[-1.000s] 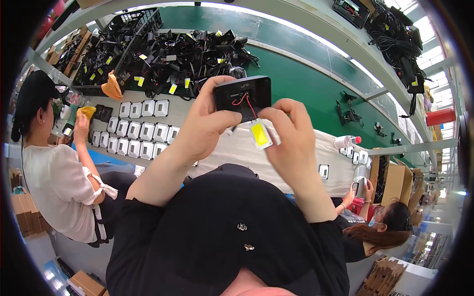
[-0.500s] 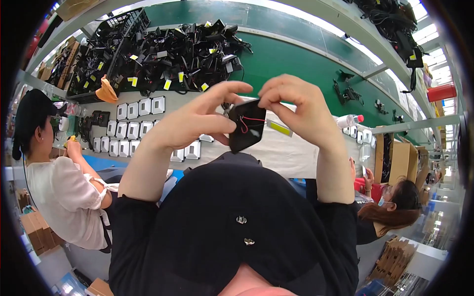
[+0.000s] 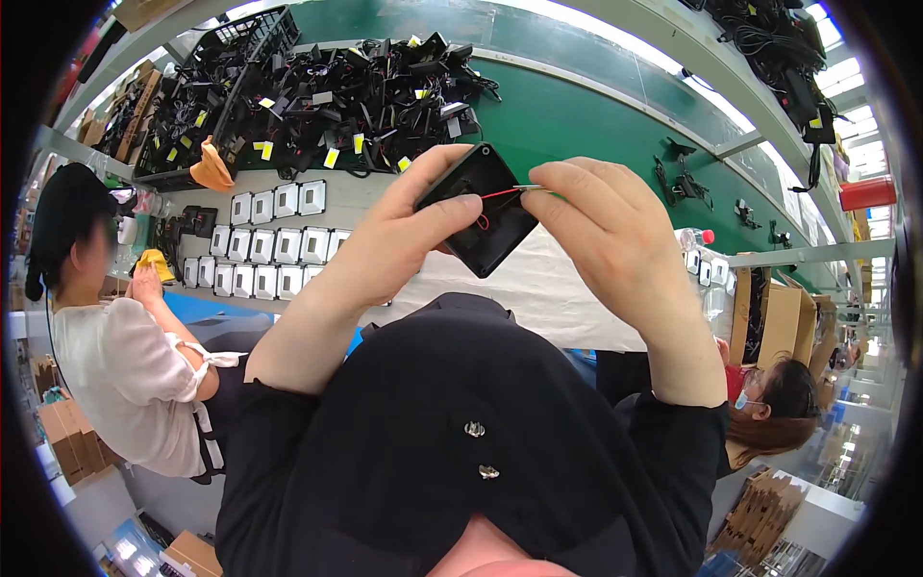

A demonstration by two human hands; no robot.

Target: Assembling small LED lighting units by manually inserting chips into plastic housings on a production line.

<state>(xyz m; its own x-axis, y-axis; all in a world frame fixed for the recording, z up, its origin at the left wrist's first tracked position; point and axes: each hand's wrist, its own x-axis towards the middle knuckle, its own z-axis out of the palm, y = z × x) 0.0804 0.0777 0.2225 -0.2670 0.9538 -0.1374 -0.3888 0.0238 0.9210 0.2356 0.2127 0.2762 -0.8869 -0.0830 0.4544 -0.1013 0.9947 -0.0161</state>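
Black box (image 3: 496, 240) gripped by the left hand (image 3: 409, 223)
A thin panel (image 3: 526, 188) on a red wire (image 3: 500, 193) is held pinched in the right hand (image 3: 613, 229).

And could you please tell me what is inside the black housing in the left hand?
Red wire shows inside the black housing, partly looped and leading toward the right hand. The left thumb covers part of the interior; what lies beneath cannot be seen.

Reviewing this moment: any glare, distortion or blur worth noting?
Head view: the pale overhead beam bows with the fisheye and corners fall black; head view: upper-right windows wash out white; head view: black housing fairly sharp, interior dark, red wire distinct.
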